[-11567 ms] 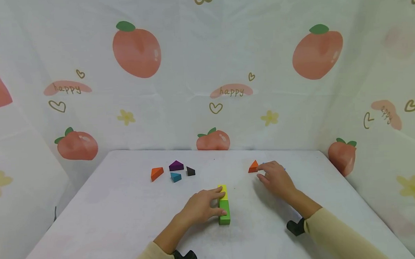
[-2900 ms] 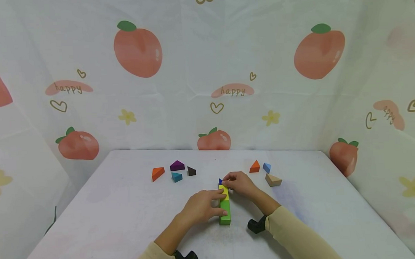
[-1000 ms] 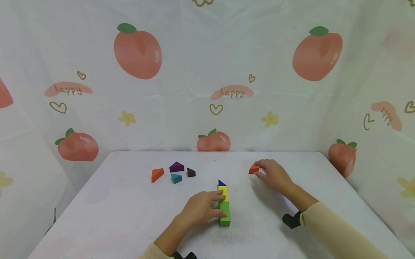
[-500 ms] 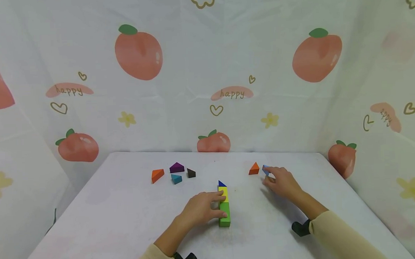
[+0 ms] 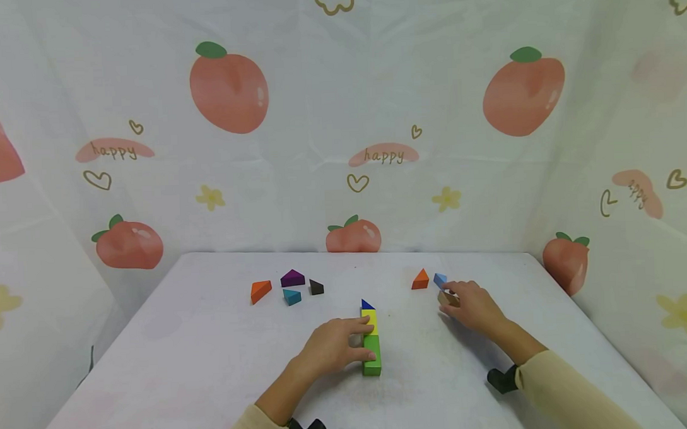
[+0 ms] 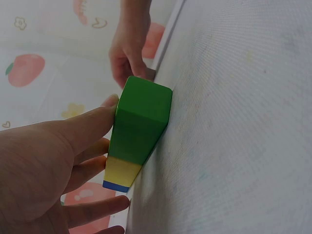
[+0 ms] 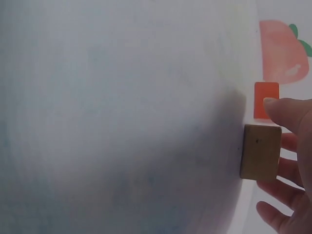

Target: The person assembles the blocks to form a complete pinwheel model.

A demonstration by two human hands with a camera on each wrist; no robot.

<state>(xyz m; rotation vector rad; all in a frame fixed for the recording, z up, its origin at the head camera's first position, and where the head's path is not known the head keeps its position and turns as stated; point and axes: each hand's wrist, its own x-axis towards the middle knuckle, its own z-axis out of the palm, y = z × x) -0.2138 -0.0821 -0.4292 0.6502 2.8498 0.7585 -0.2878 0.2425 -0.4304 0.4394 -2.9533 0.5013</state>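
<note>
My left hand [image 5: 332, 346] rests on a row of blocks, thumb on the green block [image 5: 372, 363] and a finger on the yellow block [image 5: 372, 321]. At the row's far end is a small dark blue triangular block [image 5: 367, 304]. In the left wrist view the thumb touches the edge of the green block [image 6: 141, 131], the other fingers spread out. My right hand [image 5: 474, 303] is over a plain wooden block [image 5: 444, 299], partly hidden by it. In the right wrist view the thumb stands apart from this wooden block [image 7: 261, 153], and other fingers are behind it.
Beyond the right hand lie a light blue triangular block [image 5: 439, 280] and an orange one [image 5: 420, 279]. Far left are orange [image 5: 260, 291], purple [image 5: 292, 278], teal [image 5: 292, 296] and dark [image 5: 316, 287] blocks. A printed cloth [image 5: 297, 178] rises behind the white table [image 5: 184, 371].
The dark blue triangle was added at the row's far end by my right hand. That hand then went right, passing the orange and light blue blocks to the wooden one. My left hand stayed put.
</note>
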